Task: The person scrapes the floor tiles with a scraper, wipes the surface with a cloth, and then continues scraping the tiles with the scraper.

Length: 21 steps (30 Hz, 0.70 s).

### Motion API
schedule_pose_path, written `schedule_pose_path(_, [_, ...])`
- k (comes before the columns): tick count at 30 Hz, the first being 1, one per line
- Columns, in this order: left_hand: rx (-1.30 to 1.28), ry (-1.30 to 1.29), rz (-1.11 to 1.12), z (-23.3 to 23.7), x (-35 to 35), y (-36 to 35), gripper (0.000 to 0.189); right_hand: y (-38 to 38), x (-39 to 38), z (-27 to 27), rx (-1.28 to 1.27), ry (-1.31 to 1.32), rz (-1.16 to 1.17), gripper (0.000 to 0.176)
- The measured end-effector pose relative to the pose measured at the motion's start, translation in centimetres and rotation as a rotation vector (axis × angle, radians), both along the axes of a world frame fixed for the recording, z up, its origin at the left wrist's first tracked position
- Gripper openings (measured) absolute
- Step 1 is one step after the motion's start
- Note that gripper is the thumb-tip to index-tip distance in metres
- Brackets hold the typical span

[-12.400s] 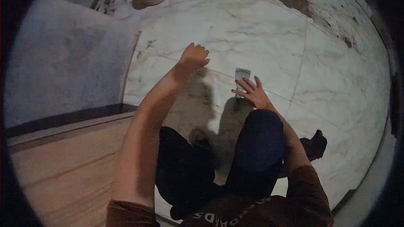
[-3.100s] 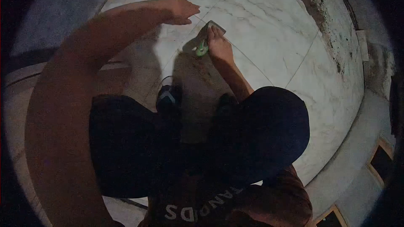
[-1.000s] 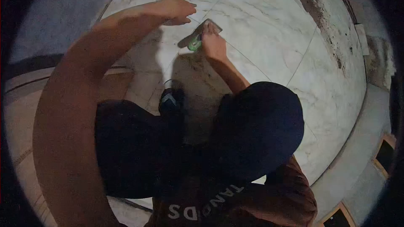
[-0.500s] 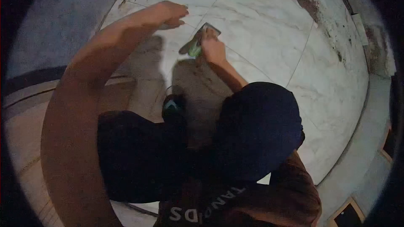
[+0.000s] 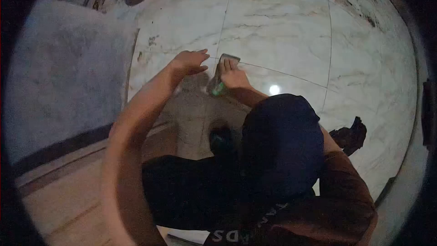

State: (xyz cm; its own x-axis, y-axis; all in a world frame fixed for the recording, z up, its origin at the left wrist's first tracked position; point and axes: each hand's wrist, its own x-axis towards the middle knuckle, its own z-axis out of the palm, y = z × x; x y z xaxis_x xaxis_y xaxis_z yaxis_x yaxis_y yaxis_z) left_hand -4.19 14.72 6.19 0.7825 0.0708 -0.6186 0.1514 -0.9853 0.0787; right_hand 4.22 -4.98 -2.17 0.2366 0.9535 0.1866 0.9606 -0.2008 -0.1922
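Right hand grips scraper — left hand flat on tile floor.

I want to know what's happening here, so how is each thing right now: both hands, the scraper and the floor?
left hand: open, fingers spread, resting on the marble floor.
right hand: shut on the scraper.
scraper: blade down on a tile joint, green handle end toward the person.
marble floor: pale tiles, dark stains along the far edge.

Indoor room: stained marble-tiled floor
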Motion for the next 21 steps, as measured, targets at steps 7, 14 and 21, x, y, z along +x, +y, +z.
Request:
schedule_pose_path(7, [0.066, 0.013, 0.099, 0.9, 0.4, 0.6, 0.057, 1.0, 1.2, 2.2, -0.17, 0.06, -0.121, 0.051])
schedule_pose_path(14, [0.088, 0.032, 0.088, 0.0, -0.4, 0.8, 0.058, 1.1, 2.1, 1.4, 0.035, -0.122, -0.064, 0.036])
schedule_pose_path(21, [0.068, 0.023, 0.102, 1.5, 0.5, 0.6, 0.057, 1.3, 0.7, -0.3, 0.311, -0.139, -0.115, 0.035])
